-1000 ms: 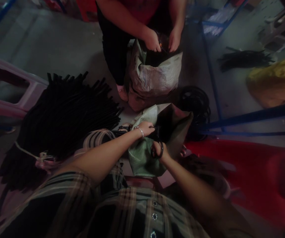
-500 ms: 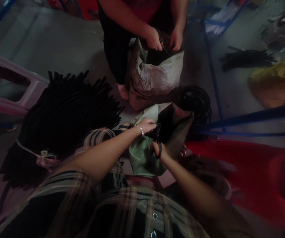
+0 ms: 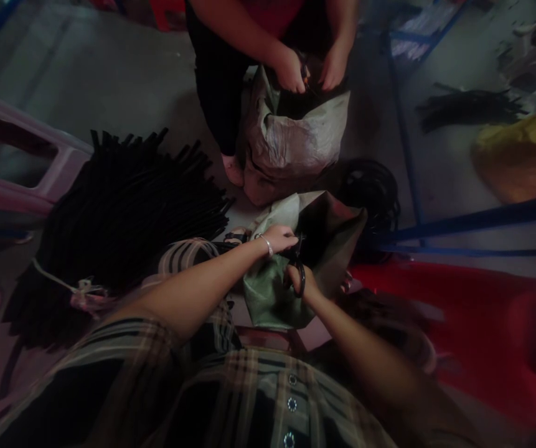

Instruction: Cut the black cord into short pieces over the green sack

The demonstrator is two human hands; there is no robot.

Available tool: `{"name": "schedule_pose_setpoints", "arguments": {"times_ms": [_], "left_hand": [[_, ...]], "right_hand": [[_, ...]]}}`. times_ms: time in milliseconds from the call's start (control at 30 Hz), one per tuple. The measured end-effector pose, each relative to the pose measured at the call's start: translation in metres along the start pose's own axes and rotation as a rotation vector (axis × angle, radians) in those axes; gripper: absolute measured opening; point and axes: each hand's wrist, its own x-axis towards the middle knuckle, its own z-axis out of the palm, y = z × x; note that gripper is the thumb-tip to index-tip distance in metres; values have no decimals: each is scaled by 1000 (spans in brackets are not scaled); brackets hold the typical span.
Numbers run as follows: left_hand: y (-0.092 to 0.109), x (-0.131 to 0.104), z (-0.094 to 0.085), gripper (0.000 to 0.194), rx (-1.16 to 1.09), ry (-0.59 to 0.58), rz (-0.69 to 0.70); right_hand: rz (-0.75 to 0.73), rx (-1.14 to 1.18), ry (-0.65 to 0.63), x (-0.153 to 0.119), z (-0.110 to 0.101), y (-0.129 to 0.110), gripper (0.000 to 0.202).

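Note:
My right hand (image 3: 301, 281) grips black-handled scissors (image 3: 300, 274), their blades pointing up over an open green sack (image 3: 272, 292). Just above and left of it, my left hand (image 3: 282, 239) is closed over the sack's mouth, its fingertips close to the blades. What those fingers pinch is too dark and small to make out. The inside of the sack is black. To the left lies a big bundle of black strips (image 3: 127, 199), tied with a pale cord (image 3: 55, 277).
Across from me a person's hand (image 3: 291, 71) holds scissors over a worn sack (image 3: 296, 146). A pink stool (image 3: 65, 177) stands left. A black coil (image 3: 373, 186), blue bars (image 3: 473, 221), a red surface (image 3: 473, 323) and a yellow sack (image 3: 524, 152) lie right.
My left hand has shifted slightly right, and the scissors in my right hand look more closed. The other person's hands have moved a little over their sack.

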Motion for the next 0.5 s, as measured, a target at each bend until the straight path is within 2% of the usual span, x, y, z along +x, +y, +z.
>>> {"name": "schedule_pose_setpoints", "arguments": {"times_ms": [100,300,500], "left_hand": [[0,0,0,16,48,12,21],[3,-2,-3,18,209,11,34],[4,0,-7,23,390,10,37]], "right_hand": [[72,30,6,-4,1,-4,20],[68,155,41,-10,4,-7,18],[102,160,54,-7,6,-2,18]]}}
